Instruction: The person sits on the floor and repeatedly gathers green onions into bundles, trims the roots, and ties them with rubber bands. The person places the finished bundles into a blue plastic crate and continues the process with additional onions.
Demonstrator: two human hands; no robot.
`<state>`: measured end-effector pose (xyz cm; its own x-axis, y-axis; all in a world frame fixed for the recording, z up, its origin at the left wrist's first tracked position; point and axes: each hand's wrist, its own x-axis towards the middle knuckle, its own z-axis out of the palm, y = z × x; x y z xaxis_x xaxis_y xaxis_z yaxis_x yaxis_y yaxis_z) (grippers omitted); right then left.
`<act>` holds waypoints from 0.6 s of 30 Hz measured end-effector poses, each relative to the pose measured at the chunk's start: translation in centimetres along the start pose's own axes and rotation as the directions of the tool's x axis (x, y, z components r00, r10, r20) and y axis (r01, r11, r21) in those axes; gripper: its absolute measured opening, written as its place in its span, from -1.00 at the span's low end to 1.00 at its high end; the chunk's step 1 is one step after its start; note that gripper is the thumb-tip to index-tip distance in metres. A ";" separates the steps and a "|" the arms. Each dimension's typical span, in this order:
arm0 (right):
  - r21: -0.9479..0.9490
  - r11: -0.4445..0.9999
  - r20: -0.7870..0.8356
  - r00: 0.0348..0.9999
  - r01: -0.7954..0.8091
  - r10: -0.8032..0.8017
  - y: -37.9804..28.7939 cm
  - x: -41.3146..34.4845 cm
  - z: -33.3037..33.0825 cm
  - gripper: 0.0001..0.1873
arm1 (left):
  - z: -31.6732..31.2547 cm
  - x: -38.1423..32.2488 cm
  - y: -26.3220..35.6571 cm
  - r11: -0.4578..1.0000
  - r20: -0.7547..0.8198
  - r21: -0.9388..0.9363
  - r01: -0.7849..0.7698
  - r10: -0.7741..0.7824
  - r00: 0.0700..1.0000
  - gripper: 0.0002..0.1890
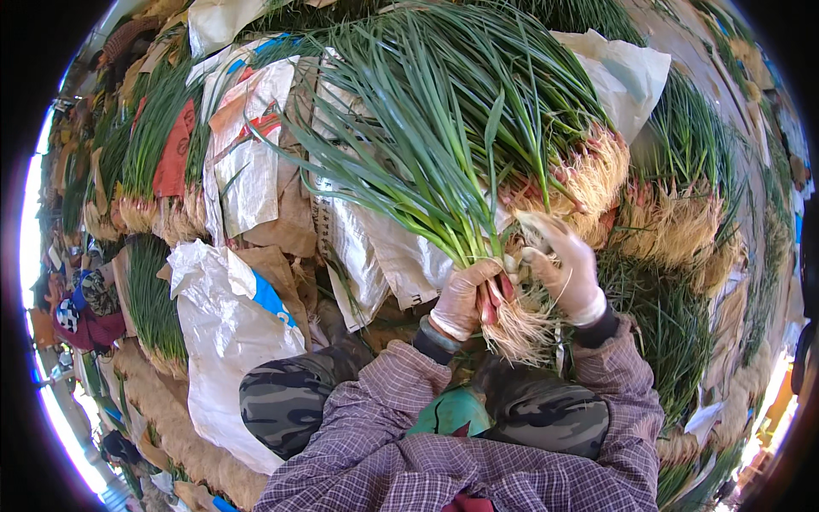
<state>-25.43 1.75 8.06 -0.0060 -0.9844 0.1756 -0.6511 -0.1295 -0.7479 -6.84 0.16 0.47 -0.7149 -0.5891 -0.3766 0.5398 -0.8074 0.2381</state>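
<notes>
My left hand [470, 296], in a thin pale glove, is closed around a bunch of green garlic [448, 211] just above its reddish bases. The flat leaves fan out up and to the left, and pale stringy roots [518, 326] hang below the fist. Just right of the bunch is my right hand [568, 272], also gloved and slightly blurred, with thumb and fingers curved and apart. I see nothing held in it. Beyond the right fingertips lies a larger heap of green garlic [544, 96], its tangled roots [592, 173] facing right and towards me.
White woven sacks [377, 256] lie under the leaves. A white plastic sheet [230, 345] is by my left knee [281, 403]. Further bundles [678, 198] stand at the right, over loose leaves [665, 326]. Another person [89, 307] is at the far left, beside more bundles [153, 301].
</notes>
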 end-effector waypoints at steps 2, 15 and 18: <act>0.234 0.969 0.124 0.991 -0.078 0.050 1.6 0.4 2.2 -0.55 | 1.1 -0.1 -0.9 0.999 -0.100 0.010 -0.036 0.036 0.994 -0.80; 0.296 0.870 -0.016 0.909 -0.394 0.417 4.0 -0.1 5.8 -0.52 | 2.2 -0.1 -2.7 0.889 -0.291 0.425 -0.171 0.314 0.904 -0.89; 0.364 0.828 0.071 0.899 -0.427 0.432 3.4 0.7 6.6 -0.56 | 3.2 -0.2 -3.0 0.865 -0.256 0.457 -0.206 0.350 0.901 -0.86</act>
<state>-22.68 -0.15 1.40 -0.2328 -0.9494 -0.2106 -0.2603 0.2695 -0.9272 -9.80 2.58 2.72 -0.3419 -0.8047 -0.4853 0.4109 -0.5924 0.6929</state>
